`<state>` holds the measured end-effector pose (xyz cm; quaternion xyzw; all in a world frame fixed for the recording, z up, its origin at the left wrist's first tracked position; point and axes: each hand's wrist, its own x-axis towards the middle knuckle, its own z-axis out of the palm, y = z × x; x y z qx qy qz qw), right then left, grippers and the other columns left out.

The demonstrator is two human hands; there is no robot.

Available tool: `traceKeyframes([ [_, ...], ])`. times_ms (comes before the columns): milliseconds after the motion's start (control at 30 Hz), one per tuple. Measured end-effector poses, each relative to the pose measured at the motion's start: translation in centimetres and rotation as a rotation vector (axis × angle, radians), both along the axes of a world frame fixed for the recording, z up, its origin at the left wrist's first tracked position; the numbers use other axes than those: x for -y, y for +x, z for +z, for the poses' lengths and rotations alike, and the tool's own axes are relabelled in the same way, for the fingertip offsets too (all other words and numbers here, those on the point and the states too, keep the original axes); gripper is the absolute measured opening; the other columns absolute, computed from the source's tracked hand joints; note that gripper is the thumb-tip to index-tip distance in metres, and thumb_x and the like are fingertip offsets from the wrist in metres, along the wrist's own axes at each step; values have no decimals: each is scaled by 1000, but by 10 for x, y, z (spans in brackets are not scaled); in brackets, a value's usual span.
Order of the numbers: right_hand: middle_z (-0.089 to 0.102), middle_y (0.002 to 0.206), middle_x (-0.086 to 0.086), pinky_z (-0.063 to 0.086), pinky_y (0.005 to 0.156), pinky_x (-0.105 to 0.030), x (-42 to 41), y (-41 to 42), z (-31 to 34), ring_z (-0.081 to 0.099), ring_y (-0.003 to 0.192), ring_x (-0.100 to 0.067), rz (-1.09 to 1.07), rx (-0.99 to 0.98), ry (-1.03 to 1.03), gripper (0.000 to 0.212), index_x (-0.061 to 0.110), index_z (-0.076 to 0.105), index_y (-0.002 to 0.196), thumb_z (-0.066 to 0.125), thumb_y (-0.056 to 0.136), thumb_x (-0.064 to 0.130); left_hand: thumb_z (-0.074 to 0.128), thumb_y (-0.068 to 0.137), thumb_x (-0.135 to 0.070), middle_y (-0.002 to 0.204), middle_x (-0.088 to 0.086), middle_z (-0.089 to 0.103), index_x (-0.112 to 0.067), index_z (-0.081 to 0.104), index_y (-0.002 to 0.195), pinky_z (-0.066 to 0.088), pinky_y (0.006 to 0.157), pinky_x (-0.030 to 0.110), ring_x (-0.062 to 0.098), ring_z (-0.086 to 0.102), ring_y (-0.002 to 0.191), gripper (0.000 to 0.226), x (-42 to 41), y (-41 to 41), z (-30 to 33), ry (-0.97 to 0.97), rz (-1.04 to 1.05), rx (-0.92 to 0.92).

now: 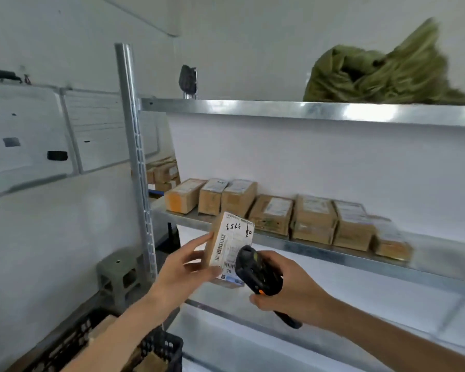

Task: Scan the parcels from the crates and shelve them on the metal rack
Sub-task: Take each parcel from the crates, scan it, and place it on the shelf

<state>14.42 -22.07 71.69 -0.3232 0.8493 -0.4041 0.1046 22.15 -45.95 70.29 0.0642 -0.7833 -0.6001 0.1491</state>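
My left hand [184,267] grips a small cardboard parcel [227,241] with a white barcode label facing me, held just in front of the middle shelf. My right hand [285,284] holds a black handheld scanner [255,269], its head right next to the label's lower part. Behind them the metal rack [320,253] carries a row of several brown parcels [271,214] on its middle shelf. A black crate [161,350] with more parcels sits at the bottom left, partly hidden by my left arm.
A crumpled green sack [381,73] lies on the top shelf. The rack's upright post [134,146] stands at the left. A grey plastic stool [118,277] sits on the floor near the post. More boxes [164,171] are stacked behind the rack's left end.
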Motion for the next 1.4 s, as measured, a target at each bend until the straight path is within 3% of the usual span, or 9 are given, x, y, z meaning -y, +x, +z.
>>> traceKeyframes([
  [200, 64, 116, 35, 50, 85, -11, -140, 2, 39, 63, 107, 8, -125, -174, 7, 68, 49, 54, 129, 89, 74, 31, 83, 81, -10, 106, -18, 76, -42, 69, 122, 60, 77, 23, 8, 72, 100, 53, -126, -48, 34, -59, -155, -122],
  [333, 63, 120, 28, 55, 91, -28, -234, 6, 63, 63, 107, -1, -218, -339, 101, 70, 53, 47, 136, 81, 75, 56, 83, 82, -9, 106, -17, 76, -49, 70, 114, 59, 83, 29, 9, 72, 102, 53, -211, -71, 47, -42, -248, -140],
  [433, 53, 114, 28, 54, 88, -33, -302, 9, 79, 59, 101, -3, -283, -460, 280, 72, 52, 37, 141, 66, 78, 73, 82, 83, -9, 110, -12, 76, -43, 69, 120, 58, 91, 35, 14, 71, 105, 52, -268, -83, 55, -7, -316, -141],
  [600, 47, 116, 20, 53, 84, -35, -397, 19, 102, 59, 99, -12, -366, -530, 452, 67, 45, 35, 140, 59, 82, 70, 86, 73, -20, 113, -10, 76, -46, 72, 118, 60, 85, 35, 15, 71, 106, 54, -354, -93, 64, 49, -404, -158],
  [733, 48, 113, 14, 53, 81, -36, -452, 30, 113, 59, 91, -19, -419, -559, 559, 67, 35, 38, 136, 62, 78, 58, 82, 82, -4, 108, -7, 77, -39, 71, 118, 59, 71, 21, 14, 72, 103, 52, -409, -94, 66, 64, -449, -178],
  [867, 51, 128, 14, 47, 78, -29, -489, 40, 120, 61, 98, -17, -455, -590, 615, 73, 31, 36, 141, 67, 79, 57, 83, 81, -6, 112, -6, 76, -38, 70, 122, 60, 81, 28, 16, 72, 105, 53, -444, -95, 69, 43, -483, -190],
  [967, 52, 125, 13, 44, 74, -30, -504, 45, 129, 60, 98, -16, -469, -628, 651, 70, 32, 39, 136, 68, 79, 58, 87, 77, -15, 113, -10, 75, -47, 70, 118, 59, 88, 35, 15, 72, 105, 54, -459, -97, 74, 25, -469, -218],
  [1300, 53, 121, 12, 41, 68, -33, -497, 44, 156, 59, 103, -18, -447, -765, 822, 71, 32, 39, 138, 65, 79, 61, 83, 80, -4, 122, -12, 69, -41, 67, 122, 62, 88, 34, 20, 65, 116, 58, -467, -101, 86, 1, -474, -271],
  [1400, 53, 120, 10, 38, 66, -32, -490, 42, 165, 59, 102, -19, -444, -798, 862, 70, 30, 40, 137, 64, 80, 62, 83, 80, -4, 119, -14, 70, -37, 67, 123, 61, 81, 23, 17, 67, 112, 57, -463, -103, 88, -10, -462, -281],
])
